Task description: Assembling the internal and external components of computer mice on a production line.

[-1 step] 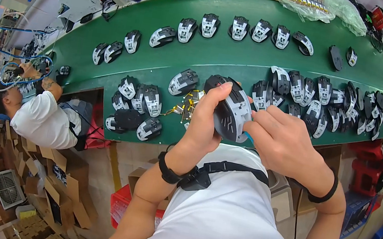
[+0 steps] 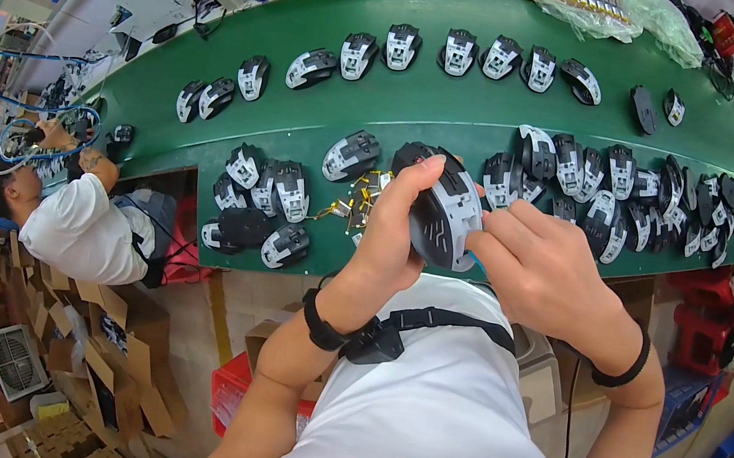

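My left hand (image 2: 391, 233) is wrapped round a black-and-grey computer mouse (image 2: 446, 221), holding it tilted above the bench's near edge with the thumb across its top. At the mouse's right side, my right hand (image 2: 534, 262) is closed, its fingertips pinched against the shell. A sliver of something blue (image 2: 468, 262) shows beneath those fingers; what they grip is mostly hidden. Just left of my left hand lies a small heap of gold-coloured parts with thin wires (image 2: 360, 203). Another mouse (image 2: 352, 157) rests behind that heap.
A cluster of mice (image 2: 263, 197) lies left on the green bench (image 2: 305, 136), and a larger crowd of them (image 2: 621, 189) at right. More stand in a row (image 2: 402, 48) along the back. A co-worker (image 2: 91, 227) sits at left. Open cardboard boxes (image 2: 139, 375) stand on the floor.
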`<state>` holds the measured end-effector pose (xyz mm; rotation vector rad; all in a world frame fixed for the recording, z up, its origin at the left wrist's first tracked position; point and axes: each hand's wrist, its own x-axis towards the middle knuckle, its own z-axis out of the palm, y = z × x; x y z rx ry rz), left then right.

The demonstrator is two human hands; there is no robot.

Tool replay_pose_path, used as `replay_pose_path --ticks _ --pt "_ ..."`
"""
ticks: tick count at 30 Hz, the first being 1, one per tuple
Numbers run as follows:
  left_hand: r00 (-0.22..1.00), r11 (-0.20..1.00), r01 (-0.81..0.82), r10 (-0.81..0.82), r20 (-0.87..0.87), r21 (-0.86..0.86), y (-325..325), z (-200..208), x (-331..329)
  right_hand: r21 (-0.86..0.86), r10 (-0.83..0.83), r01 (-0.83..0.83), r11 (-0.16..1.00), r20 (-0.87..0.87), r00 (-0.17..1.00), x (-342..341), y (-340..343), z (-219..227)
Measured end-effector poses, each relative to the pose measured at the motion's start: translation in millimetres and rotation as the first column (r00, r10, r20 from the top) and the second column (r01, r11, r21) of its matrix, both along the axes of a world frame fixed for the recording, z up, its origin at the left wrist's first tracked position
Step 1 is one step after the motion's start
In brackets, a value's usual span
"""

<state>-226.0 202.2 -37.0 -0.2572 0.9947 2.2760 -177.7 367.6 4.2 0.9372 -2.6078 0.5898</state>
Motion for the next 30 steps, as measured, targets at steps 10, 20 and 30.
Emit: replay_pose_path --ticks 10,20,30 --pt "0.994 0.994 -0.068 0.06 0.095 0.087 -11 -6 -2 -0.042 -0.046 0.048 0.998 0.053 0.998 11 -19 -6" --pt "0.993 0.998 0.039 -0.034 0.11 -0.048 1 -9 4 -0.147 -0.189 0.193 0.97 0.042 0.981 27 -23 -37" --pt "0.991 0.993 0.062 -0.073 0.114 0.103 7 -29 -2 -0.283 -0.068 0.178 0.943 0.357 0.932 17 5 -33"
